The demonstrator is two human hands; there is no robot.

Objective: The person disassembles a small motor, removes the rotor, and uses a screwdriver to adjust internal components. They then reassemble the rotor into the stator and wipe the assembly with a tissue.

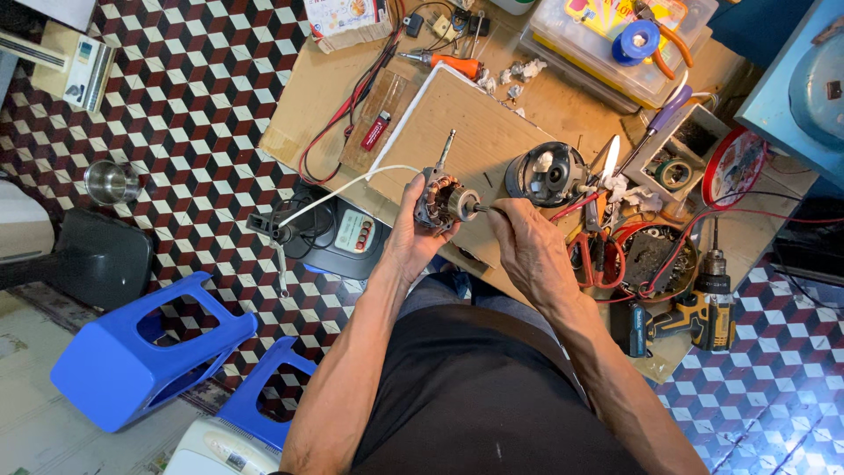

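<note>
A small electric motor (442, 201), copper windings showing, is gripped by the closed fingers of the left hand (411, 236) above a wooden board (479, 141), while its shaft tip is pinched by the right hand (527, 246), a round motor housing (547, 173) lying just beside.

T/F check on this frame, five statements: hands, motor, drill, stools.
1. The left hand holds the small motor. True.
2. The right hand rests on the cordless drill. False: its fingers are at the motor's shaft; the drill lies apart, to the right.
3. A white cable runs to the motor. True.
4. The round motor housing is in the left hand. False: it sits on the board.
5. The two blue stools stand upright. False: they lie tipped over.
</note>
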